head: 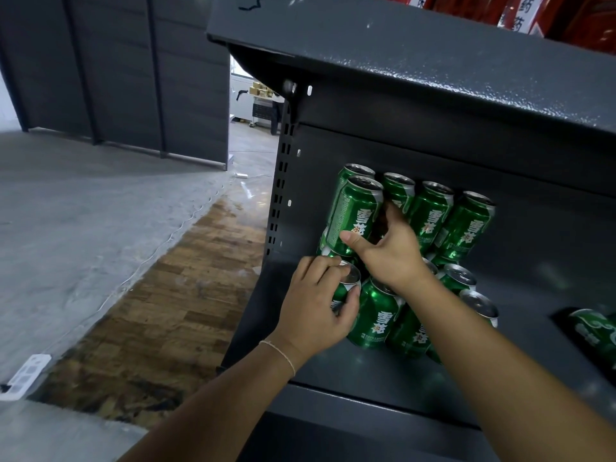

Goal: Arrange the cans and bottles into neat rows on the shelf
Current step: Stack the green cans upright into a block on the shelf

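Several green cans stand on a dark metal shelf (pixel 383 371), some stacked in a second layer at the back. My right hand (pixel 390 251) grips an upper green can (pixel 355 213) at the left end of the top layer, thumb across its front. My left hand (pixel 316 305) is wrapped around a lower green can (pixel 348 281) at the front left, fingers over its silver top. More green cans (pixel 430 213) stand to the right in the top layer, and others (pixel 375 320) sit below, partly hidden by my right forearm.
An upper shelf board (pixel 433 61) overhangs the cans closely. A slotted upright post (pixel 281 181) bounds the shelf's left side. One green can (pixel 596 331) lies at the far right. Red packages (pixel 573 15) sit on the top shelf. Grey floor and wood panel lie to the left.
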Demonstrator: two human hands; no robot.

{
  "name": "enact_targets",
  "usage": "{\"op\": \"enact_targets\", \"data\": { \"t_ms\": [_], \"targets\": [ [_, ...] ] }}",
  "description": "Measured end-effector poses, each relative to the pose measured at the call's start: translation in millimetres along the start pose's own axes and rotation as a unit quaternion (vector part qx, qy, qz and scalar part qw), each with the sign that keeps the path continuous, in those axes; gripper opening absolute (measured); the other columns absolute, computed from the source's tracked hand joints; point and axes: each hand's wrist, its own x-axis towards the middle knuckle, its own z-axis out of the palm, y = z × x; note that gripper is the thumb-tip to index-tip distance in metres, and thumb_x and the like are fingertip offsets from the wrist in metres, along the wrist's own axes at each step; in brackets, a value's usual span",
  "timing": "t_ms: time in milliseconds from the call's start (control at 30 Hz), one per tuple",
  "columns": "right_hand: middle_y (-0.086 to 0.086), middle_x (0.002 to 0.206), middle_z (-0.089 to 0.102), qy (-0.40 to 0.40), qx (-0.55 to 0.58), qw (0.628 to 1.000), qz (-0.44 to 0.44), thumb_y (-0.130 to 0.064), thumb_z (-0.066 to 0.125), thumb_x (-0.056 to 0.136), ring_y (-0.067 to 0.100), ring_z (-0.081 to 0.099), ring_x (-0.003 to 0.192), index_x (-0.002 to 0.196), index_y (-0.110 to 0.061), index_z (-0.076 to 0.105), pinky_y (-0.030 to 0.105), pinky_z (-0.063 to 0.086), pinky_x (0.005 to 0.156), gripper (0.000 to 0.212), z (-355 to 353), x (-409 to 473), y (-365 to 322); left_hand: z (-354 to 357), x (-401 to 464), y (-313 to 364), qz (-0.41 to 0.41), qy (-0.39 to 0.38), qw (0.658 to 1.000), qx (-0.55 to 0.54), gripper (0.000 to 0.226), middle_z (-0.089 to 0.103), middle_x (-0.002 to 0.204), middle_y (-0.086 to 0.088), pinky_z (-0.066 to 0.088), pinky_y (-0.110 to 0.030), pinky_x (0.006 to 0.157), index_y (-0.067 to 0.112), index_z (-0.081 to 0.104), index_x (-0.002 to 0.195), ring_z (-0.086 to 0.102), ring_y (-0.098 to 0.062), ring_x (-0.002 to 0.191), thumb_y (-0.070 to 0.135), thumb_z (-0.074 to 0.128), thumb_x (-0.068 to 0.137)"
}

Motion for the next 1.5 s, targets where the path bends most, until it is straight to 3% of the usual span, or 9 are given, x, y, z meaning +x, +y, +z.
{"op": "enact_targets", "data": {
  "t_ms": [133,333,500,700,767,867,1133,1333,1500],
  "targets": [
    [0.005,0.137,0.054,0.009,0.018,1.000,0.009,-0.034,0.079,0.081,0.018,0.046,0.129,0.147,-0.010,0.034,0.022,0.035,0.097,0.084,4.7,-1.1,2.5,-0.3,-0.8,-0.2,0.000,-0.001,1.000,0.001,0.028,0.062,0.105,-0.007,0.048,-0.039,0.086,0.004,0.068,0.101,0.055,-0.025,0.098,0.028,0.059,0.089],
    [-0.019,0.089,0.050,0.011,0.014,1.000,0.018,-0.031,0.080,0.081,0.006,0.050,0.094,0.139,-0.012,0.043,0.015,0.039,0.079,0.072,2.2,1.8,5.0,-0.5,-1.1,0.1,0.000,0.000,1.000,0.000,0.028,0.061,0.106,-0.007,0.047,-0.037,0.088,0.004,0.067,0.101,0.055,-0.025,0.099,0.028,0.059,0.088],
    [-0.016,0.093,0.057,0.010,0.001,1.000,0.005,-0.033,0.082,0.078,0.012,0.058,0.096,0.131,-0.011,0.048,0.017,0.042,0.075,0.067,-0.1,3.3,4.1,-0.2,-0.7,0.0,-0.003,-0.004,1.000,0.002,0.029,0.061,0.106,-0.008,0.047,-0.037,0.088,0.004,0.067,0.102,0.055,-0.026,0.099,0.028,0.060,0.088],
    [-0.023,0.091,0.056,-0.001,0.004,1.000,-0.001,-0.030,0.082,0.079,-0.006,0.056,0.081,0.127,-0.015,0.049,-0.002,0.040,0.063,0.060,-1.5,5.1,6.4,-0.7,-1.0,1.0,-0.009,-0.009,1.000,0.000,0.030,0.061,0.107,-0.007,0.047,-0.037,0.089,0.004,0.067,0.103,0.055,-0.025,0.100,0.029,0.058,0.089],
    [-0.018,0.093,0.061,-0.007,0.008,1.000,0.000,-0.033,0.083,0.077,-0.005,0.058,0.083,0.127,-0.012,0.050,0.005,0.048,0.073,0.063,-2.3,5.4,5.2,-1.1,-1.2,1.2,-0.009,-0.010,1.000,-0.001,0.030,0.061,0.107,-0.007,0.047,-0.038,0.089,0.004,0.067,0.102,0.056,-0.026,0.100,0.030,0.058,0.089],
    [-0.007,0.115,0.066,-0.016,0.036,0.999,0.003,-0.044,0.084,0.072,0.011,0.063,0.106,0.136,-0.015,0.046,0.034,0.053,0.095,0.080,-4.2,4.8,5.5,-1.6,-0.8,2.1,-0.012,-0.012,1.000,0.000,0.030,0.061,0.106,-0.007,0.047,-0.038,0.089,0.005,0.067,0.102,0.056,-0.026,0.100,0.030,0.057,0.089],
    [0.007,0.127,0.060,-0.001,0.096,0.995,0.012,-0.017,0.074,0.087,0.013,0.059,0.111,0.145,-0.010,0.041,0.029,0.052,0.097,0.067,-18.9,-3.2,4.9,-16.9,16.7,8.6,-0.052,-0.092,0.994,0.002,0.031,0.057,0.097,-0.001,0.048,-0.035,0.082,0.011,0.066,0.096,0.053,-0.020,0.093,0.037,0.055,0.084],
    [-0.007,0.121,0.055,-0.053,0.031,0.998,0.024,-0.038,0.078,0.082,0.011,0.054,0.112,0.145,-0.014,0.039,0.030,0.047,0.098,0.078,-19.2,9.3,0.3,-20.0,20.9,7.0,-0.072,-0.116,0.991,-0.011,0.034,0.056,0.098,0.001,0.046,-0.027,0.083,0.012,0.067,0.096,0.055,-0.017,0.093,0.042,0.056,0.084],
    [-0.003,0.118,0.062,-0.085,0.028,0.995,0.040,-0.037,0.082,0.078,0.017,0.060,0.109,0.129,-0.015,0.050,0.035,0.050,0.097,0.064,-8.3,13.2,0.7,-18.1,18.5,8.3,-0.084,-0.101,0.991,-0.006,0.034,0.057,0.099,0.001,0.038,-0.017,0.086,0.012,0.068,0.097,0.055,-0.016,0.095,0.041,0.057,0.083]
  ]
}}
